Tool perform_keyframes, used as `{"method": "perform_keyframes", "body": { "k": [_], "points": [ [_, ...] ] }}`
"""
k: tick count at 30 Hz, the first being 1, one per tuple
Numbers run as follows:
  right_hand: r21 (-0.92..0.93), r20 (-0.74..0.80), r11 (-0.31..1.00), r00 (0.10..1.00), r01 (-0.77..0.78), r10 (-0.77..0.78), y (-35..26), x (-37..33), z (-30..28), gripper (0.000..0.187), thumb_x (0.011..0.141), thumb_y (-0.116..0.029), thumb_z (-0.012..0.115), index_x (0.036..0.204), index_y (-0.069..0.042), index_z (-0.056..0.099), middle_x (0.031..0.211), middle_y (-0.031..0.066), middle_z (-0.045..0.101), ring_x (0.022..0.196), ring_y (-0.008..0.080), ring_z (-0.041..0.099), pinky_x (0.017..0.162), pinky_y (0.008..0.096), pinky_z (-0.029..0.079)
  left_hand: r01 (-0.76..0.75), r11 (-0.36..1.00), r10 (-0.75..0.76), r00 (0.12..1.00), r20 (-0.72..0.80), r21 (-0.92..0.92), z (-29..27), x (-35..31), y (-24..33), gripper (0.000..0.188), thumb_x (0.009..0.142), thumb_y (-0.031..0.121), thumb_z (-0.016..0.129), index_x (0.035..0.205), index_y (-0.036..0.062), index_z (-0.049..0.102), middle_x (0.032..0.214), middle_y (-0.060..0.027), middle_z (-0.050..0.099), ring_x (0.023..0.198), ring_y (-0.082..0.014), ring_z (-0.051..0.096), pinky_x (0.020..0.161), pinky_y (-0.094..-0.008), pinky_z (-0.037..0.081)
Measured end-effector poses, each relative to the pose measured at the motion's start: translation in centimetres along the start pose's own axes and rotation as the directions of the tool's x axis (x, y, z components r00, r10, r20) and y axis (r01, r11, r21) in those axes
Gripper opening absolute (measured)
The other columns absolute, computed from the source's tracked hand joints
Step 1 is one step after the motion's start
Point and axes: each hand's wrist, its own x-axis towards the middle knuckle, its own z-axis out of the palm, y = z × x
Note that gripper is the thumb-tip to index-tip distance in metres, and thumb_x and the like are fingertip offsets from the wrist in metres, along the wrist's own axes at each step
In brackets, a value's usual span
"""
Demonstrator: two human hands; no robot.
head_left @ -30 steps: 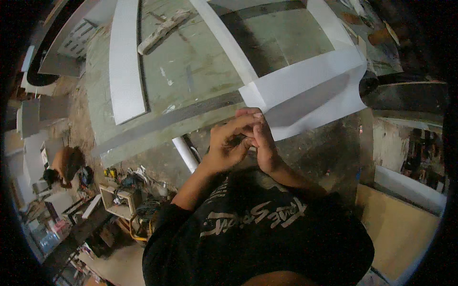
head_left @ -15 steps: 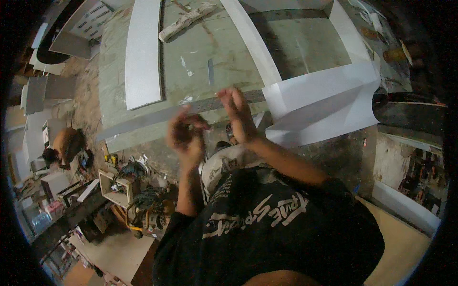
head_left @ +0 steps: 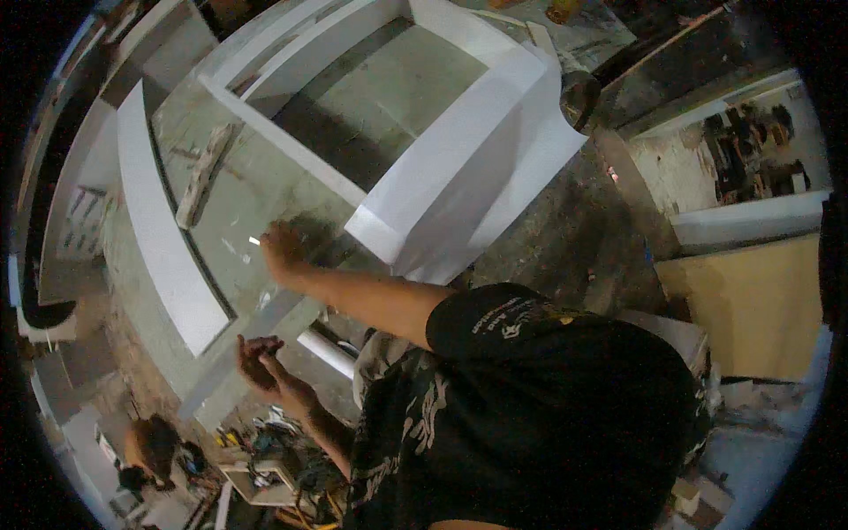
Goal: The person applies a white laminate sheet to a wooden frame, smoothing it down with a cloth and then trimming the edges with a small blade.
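My right hand [head_left: 283, 253] is closed above the green-grey worktable, and the bright end of a small flat strip [head_left: 255, 240] sticks out from its fingers. The rest of that strip is hidden by the hand. Nearer to me, my left hand [head_left: 262, 369] has its fingers curled together over the table edge. Something dark and small seems to lie at its fingertips, too blurred to name. Left of both hands lies a long white board [head_left: 163, 212]. A long grey strip [head_left: 234, 352] runs along the near side of the table, just beyond my left hand.
A white open box frame [head_left: 459, 150] stands on the table to the right. A rough, pale stick [head_left: 205, 177] lies beside the white board. Behind my left forearm is a small wooden box [head_left: 261, 481] among tools and cables. A plywood sheet [head_left: 751, 305] stands at right.
The view has swung round to the right. My right hand has reached forward over the table and closed on the small flat strip that lay there. My left hand stays low, fingers curled.
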Motion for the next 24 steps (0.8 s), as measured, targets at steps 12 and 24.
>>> {"method": "perform_keyframes", "body": {
  "k": [12, 24],
  "points": [
    [0.042, 0.249, 0.983, 0.951, 0.178, -0.183, -1.8, 1.2, -2.5, 0.018, 0.073, -0.004, 0.062, 0.09, 0.0, 0.059, 0.096, 0.0202, 0.062, 0.095, 0.0365, 0.059, 0.081, 0.048, 0.049, -0.011, 0.989, 0.004, 0.999, 0.05, 0.148, 3.1, -3.2, -1.3, 0.041, 0.099, 0.025, 0.055, 0.127, -0.0047, 0.049, 0.097, -0.01, 0.056, 0.09, -0.022, 0.054, 0.088, -0.0382, 0.045],
    [0.605, -0.078, 0.78, 0.987, 0.16, -0.142, 1.2, -1.0, -34.9, 0.011, 0.087, -0.008, 0.066, 0.096, -0.002, 0.061, 0.091, 0.0036, 0.06, 0.086, 0.0119, 0.06, 0.076, 0.0274, 0.048, -0.556, 0.785, 0.371, 0.775, 0.511, 0.274, 14.5, -0.8, -2.6, 0.056, 0.076, 0.007, 0.079, 0.124, -0.0009, 0.052, 0.126, -0.0205, 0.054, 0.11, -0.0359, 0.056, 0.096, -0.0482, 0.045]
  ]
}}
